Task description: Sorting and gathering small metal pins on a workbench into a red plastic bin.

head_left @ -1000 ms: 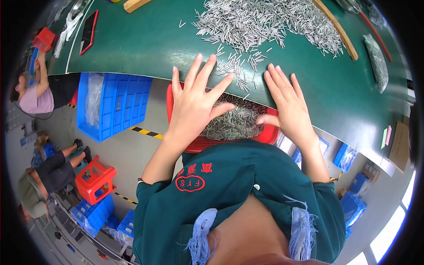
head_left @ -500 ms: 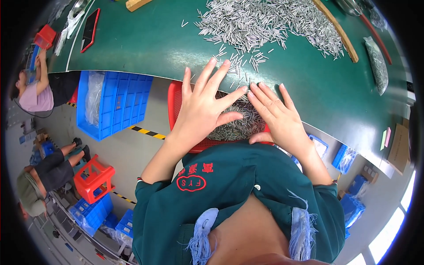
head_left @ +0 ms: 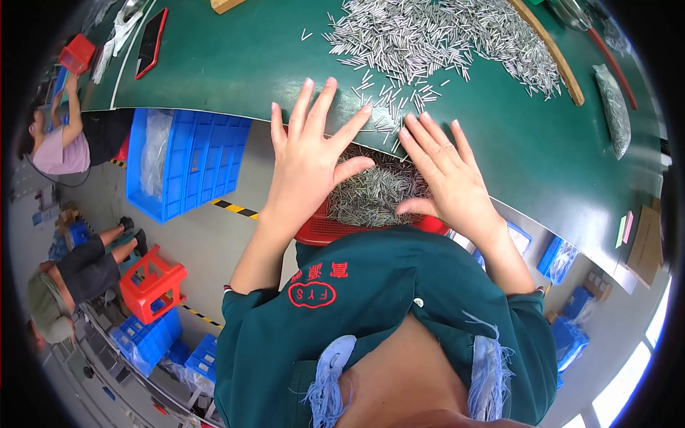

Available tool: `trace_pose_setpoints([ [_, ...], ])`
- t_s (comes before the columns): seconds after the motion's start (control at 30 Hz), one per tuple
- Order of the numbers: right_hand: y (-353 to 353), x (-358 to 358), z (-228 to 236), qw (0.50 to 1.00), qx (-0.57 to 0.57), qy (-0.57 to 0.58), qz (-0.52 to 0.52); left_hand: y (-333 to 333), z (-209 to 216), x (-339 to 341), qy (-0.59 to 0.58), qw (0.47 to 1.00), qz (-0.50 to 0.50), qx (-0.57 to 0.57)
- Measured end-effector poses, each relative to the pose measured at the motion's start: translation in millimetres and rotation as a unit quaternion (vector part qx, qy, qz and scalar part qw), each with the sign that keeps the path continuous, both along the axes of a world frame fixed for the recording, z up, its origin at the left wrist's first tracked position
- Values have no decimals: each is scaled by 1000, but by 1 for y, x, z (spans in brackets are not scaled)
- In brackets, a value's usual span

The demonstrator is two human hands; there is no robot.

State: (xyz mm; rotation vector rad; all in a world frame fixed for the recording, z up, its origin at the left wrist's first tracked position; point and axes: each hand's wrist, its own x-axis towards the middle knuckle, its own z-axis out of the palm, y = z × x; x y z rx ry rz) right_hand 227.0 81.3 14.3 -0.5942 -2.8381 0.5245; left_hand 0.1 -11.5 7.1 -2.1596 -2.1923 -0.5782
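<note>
My left hand is open at the green table's near edge, its fingers spread and pointing away from me. My right hand lies opposite it, also open, fingers stretched and thumb apart. Between the fingertips a thin scatter of short metal pins reaches the edge. A large heap of the same silvery pins covers the table farther off. Just under the edge, against my body, a red plastic basket holds many more pins. My hands partly hide its sides.
A wooden strip borders the heap on the right, near a bagged bundle of pins. A red-edged phone lies on the green table at left. Beside my left arm stands a blue crate. Another person sits far left.
My left hand has moved left and farther onto the table, opening a wider gap to the right hand. The right hand has shifted slightly forward. More of the basket's pins show.
</note>
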Motion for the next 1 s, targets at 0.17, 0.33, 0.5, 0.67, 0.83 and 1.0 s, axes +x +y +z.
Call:
trace_pose_setpoints([
  [0.17,3,-4,-3,998,38,-12,-47,-5,0,0,6,999,-26,-29],
  [0.33,2,-3,-2,997,49,-9,-55,-2,0,8,-31,999,-30,-10],
  [0.5,4,4,-4,997,26,17,-69,-4,2,6,-16,999,-50,-4],
  [0.67,5,0,-6,996,31,15,-82,-1,-1,9,-18,999,-48,-8],
  [0.83,3,8,-3,997,46,-10,-63,-8,-2,10,0,997,-77,-19],
  [1.0,1,10,-3,996,29,-5,-83,0,-6,12,-36,996,-75,16],
])
